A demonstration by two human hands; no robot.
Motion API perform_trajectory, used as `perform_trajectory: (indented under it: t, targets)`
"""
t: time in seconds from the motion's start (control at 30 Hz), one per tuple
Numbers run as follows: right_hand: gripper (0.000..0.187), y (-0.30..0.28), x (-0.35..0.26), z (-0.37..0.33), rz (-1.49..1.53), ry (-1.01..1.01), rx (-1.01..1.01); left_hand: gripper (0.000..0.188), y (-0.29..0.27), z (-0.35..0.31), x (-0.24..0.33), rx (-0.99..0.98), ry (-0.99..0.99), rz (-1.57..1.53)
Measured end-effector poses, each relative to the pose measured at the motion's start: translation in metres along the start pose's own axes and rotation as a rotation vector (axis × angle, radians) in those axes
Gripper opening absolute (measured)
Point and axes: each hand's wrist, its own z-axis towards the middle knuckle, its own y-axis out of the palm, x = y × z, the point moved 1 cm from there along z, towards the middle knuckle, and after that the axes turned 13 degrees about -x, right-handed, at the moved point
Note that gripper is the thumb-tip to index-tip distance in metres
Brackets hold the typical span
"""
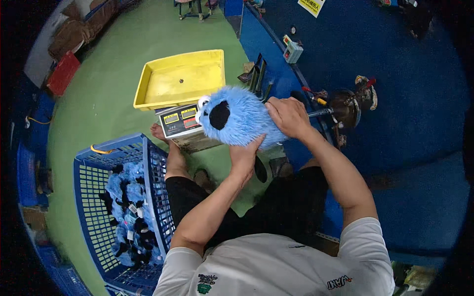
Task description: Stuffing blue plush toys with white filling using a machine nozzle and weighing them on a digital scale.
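Observation:
A furry blue plush toy [244, 116] with a black mouth patch and white bulging eyes is held up in front of me, its head toward the left. My left hand [244, 154] grips its underside, the thumb showing and the other fingers hidden behind the fur. At the toy's right end my right hand [290, 117] is closed around the fabric. A metal tube [321, 112] sticks out from the blue machine toward that end; whether it reaches inside the toy is hidden by my right hand.
A yellow tray [220, 74] rests on a digital scale [180, 121] beyond the toy. On the left stands a blue plastic basket [150, 172] with blue and black plush pieces [129, 190]. The blue machine panel [395, 113] fills the right side, with a grey switch box [293, 52].

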Motion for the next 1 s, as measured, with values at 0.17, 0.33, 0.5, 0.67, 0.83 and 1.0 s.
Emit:
perform_trajectory:
  t: [0.17,0.33,0.5,0.67,0.83,1.0]
  targets:
    - [0.035,-0.003,-0.003,0.001,0.055,-0.043,0.02,0.045,-0.003,-0.002,0.0,0.047,-0.034,-0.03]
    - [0.03,-0.003,-0.006,0.001,0.073,-0.049,-0.002,0.045,-0.006,-0.003,-0.006,0.066,-0.046,-0.09]
    - [0.029,0.001,-0.007,0.003,0.096,-0.06,-0.011,0.042,-0.013,-0.003,-0.012,0.053,-0.077,-0.104]
    - [0.03,0.006,-0.005,0.006,0.131,-0.105,0.052,0.035,-0.018,-0.003,-0.011,0.06,-0.078,-0.106]
    - [0.031,0.005,-0.013,0.005,0.144,-0.086,0.037,0.033,-0.012,-0.007,0.004,0.051,-0.067,-0.095]
    - [0.033,-0.01,-0.004,0.008,0.291,-0.201,0.185,0.025,-0.031,-0.005,0.065,0.09,0.025,-0.028]
